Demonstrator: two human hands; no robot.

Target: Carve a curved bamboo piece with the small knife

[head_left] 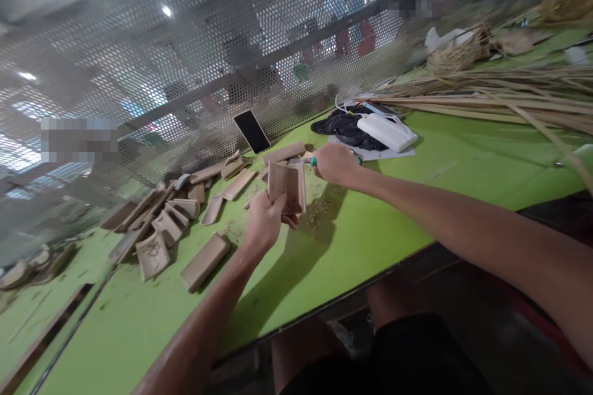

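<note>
Two bare forearms (pixel 440 213) reach over one green surface (pixel 370 225). The left hand (pixel 264 219) pinches one curved wooden piece (pixel 284 184), raised, thumb on its inner face; the right hand (pixel 336 163) wraps round one green-handled tool (pixel 314 162) at the piece's upper edge. Leftward, overlapping wooden blanks (pixel 169 226) defy counting. One phone (pixel 251 131) leans on one mesh screen (pixel 185 55).

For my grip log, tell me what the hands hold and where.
The left hand holds a curved bamboo piece by its lower-left corner; the right hand grips a green-handled tool by its handle.
</note>
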